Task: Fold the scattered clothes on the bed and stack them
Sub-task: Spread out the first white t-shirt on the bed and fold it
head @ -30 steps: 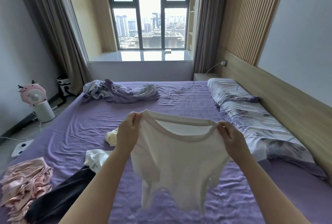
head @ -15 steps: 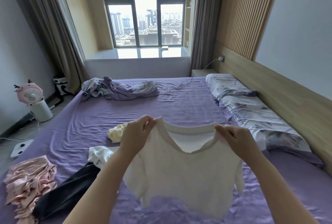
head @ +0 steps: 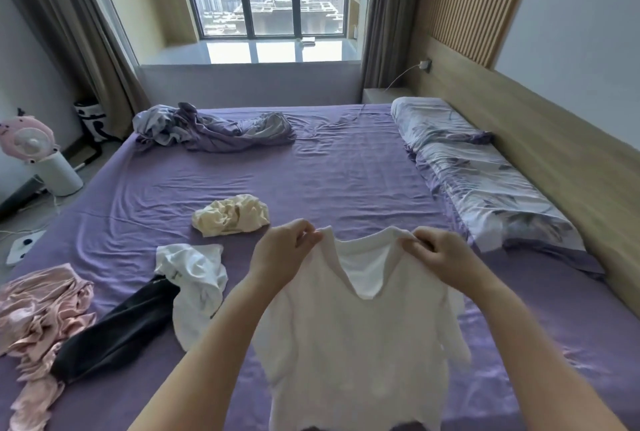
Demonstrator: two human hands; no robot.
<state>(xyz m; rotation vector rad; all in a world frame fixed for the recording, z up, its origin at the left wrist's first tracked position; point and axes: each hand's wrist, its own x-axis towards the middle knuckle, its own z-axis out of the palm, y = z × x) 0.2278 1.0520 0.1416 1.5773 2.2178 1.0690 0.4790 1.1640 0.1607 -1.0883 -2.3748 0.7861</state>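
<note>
Hands up over the bed (head: 346,167), and a white T-shirt (head: 356,337) hangs between them, neckline sagging open toward the camera, body draping down in front of the purple sheet. Left hand (head: 282,252) pinches the left shoulder seam, fingers curled tight on the fabric; right hand (head: 441,257) does the same on the right shoulder, thumb and fingers clamped on the cloth. Everything else, taken from the shirt: just beyond its collar to the left lies a crumpled cream garment (head: 230,215). Left of the shirt sits a rumpled white garment (head: 195,287), touching a black garment (head: 114,330) that stretches farther left and nearer the camera. Past that, at the bed's left edge, a heap of pink satin clothes (head: 38,320). Well beyond the shirt, at the far left corner of the bed, a bundled purple-and-grey bedding pile (head: 211,129). Right of the shirt, along the wooden headboard (head: 540,167), two floral pillows (head: 485,181) lie end to end. Off the bed to the far left stands a pink fan (head: 29,141) on a white base.
</note>
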